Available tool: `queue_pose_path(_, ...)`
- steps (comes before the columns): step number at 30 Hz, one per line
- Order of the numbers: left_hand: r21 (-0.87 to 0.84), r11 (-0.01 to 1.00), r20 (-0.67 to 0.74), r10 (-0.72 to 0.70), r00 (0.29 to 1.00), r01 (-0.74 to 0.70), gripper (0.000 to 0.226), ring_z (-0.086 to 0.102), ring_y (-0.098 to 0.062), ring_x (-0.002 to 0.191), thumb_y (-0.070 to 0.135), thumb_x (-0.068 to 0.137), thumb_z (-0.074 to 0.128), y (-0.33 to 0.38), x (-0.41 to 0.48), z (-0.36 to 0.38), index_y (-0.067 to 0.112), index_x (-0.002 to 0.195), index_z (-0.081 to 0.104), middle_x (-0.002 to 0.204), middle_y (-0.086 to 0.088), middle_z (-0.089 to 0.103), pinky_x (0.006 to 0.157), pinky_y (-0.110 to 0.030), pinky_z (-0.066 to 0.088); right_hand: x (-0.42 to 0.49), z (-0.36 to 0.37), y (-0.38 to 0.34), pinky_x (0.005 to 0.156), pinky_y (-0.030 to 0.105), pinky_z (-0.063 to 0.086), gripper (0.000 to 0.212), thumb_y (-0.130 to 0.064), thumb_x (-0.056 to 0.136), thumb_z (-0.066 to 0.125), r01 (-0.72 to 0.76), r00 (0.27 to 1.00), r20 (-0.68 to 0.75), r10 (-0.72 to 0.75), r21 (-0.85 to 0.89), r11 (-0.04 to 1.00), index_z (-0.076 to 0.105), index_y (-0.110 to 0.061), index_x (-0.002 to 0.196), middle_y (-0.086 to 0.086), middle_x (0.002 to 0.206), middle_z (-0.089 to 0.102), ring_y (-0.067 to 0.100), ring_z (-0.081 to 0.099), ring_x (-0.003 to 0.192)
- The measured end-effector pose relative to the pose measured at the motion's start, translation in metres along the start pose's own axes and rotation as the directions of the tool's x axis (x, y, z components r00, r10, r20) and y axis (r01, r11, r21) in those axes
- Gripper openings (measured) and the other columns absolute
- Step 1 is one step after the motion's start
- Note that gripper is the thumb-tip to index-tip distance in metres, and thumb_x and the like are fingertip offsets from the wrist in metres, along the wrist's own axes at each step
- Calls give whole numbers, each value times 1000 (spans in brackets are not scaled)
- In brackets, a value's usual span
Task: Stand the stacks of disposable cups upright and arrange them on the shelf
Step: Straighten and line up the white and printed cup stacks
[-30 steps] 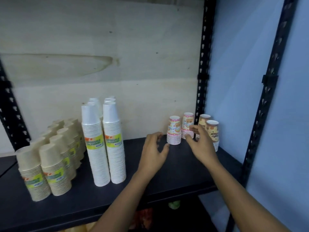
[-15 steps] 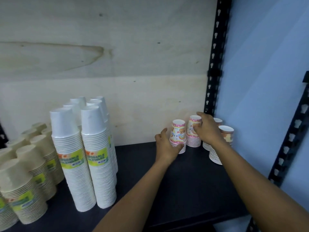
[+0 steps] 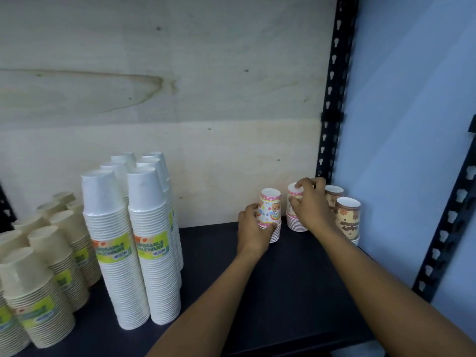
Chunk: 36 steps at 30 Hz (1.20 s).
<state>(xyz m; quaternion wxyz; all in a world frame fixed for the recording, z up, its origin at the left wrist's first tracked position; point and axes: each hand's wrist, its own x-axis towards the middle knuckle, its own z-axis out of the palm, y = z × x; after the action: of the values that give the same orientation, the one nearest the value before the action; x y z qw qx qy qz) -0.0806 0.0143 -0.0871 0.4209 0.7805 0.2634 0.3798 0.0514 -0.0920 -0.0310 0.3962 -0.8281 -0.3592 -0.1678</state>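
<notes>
At the back right corner of the dark shelf (image 3: 296,292) we see four short stacks of printed paper cups, all standing upright with their long axes vertical and their closed bottoms turned up. We have the left hand (image 3: 253,229) wrapped around the near side of the pink dotted stack (image 3: 270,210), fingers curled partway closed against its lower cups, thumb on the left side. This stack sits a little forward of its neighbour. We have the right hand (image 3: 311,207) on the second pink stack (image 3: 295,197), which stands close to the wooden back panel (image 3: 180,99); the fingertips (image 3: 300,182) arch over its top rim and the thumb presses its front face, so the fingers are narrowly closed on it. Whether either stack is lifted off the shelf we cannot tell.

Just right of that hand stand two brown printed stacks, the nearer brown stack (image 3: 347,217) in front and the rear brown stack (image 3: 334,194) behind, both upright beside the black slotted post (image 3: 332,99).

Well apart to the left, tall white cup stacks (image 3: 144,240) stand vertical in a tight cluster, bottoms up, with green and yellow labels. Farther left, shorter beige cup stacks (image 3: 41,292) stand the same way.
</notes>
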Motion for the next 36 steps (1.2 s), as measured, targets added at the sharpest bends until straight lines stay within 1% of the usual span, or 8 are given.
queue_pose_path(6,-79,997,-104,-14,994,6,67,59,-17,119,22,81,81,-2,-31,-47,24,140,51,129,1,51,103,-37,51,-29,-8,-25,89,19,41,35,-18,89,74,14,999,-40,-7,171,985,62,-16,121,6,131,41,10,58,86)
queue_pose_path(10,-94,995,-159,8,987,-23,66,57,-16,123,20,81,76,-10,-55,-71,24,142,50,133,1,55,106,-40,49,-54,-8,-39,94,30,53,34,-17,85,78,51,999,-10,-51,312,949,65,-21,116,3,124,45,14,62,95)
queue_pose_path(14,-119,993,-159,-38,987,19,64,56,-17,125,17,84,74,-12,-70,-83,23,143,49,136,-1,55,107,-42,48,-72,-7,-52,84,15,53,34,-13,85,79,65,997,18,-80,423,904,64,-23,114,-2,123,45,4,63,92)
queue_pose_path(17,-118,993,-162,-33,986,14,65,53,-18,128,16,85,72,-16,-75,-84,23,144,48,138,0,54,109,-43,46,-79,-3,-55,83,17,54,40,-11,84,80,61,997,21,-81,483,874,60,-30,114,-3,125,47,10,66,97)
queue_pose_path(23,-122,992,-89,-39,995,28,64,54,-10,127,24,84,65,-24,-79,-81,37,143,45,138,7,55,109,-43,47,-81,7,-49,84,24,58,51,-11,84,80,58,994,44,-99,553,831,55,-34,122,-5,129,52,13,69,105)
queue_pose_path(27,-116,990,-78,-92,993,83,75,53,-12,131,34,76,66,-24,-80,-84,31,147,43,143,4,53,111,-44,46,-85,15,-45,90,25,56,66,-19,84,82,-1,991,105,-80,613,790,45,-39,135,-10,137,53,7,65,114)
queue_pose_path(32,15,986,-89,-164,983,165,102,47,-26,135,32,68,84,-17,-86,-87,17,155,32,146,-12,42,113,-45,42,-108,26,-33,85,7,48,89,-21,77,89,-97,964,258,-66,572,814,34,-29,146,-13,134,54,-8,60,111)
queue_pose_path(36,61,981,-90,-176,980,182,85,54,-24,129,22,73,84,-12,-91,-90,14,146,43,140,-9,54,106,-36,45,-117,26,-29,88,15,46,87,-18,78,87,-138,954,299,-25,513,847,35,-22,147,-8,133,59,5,63,110)
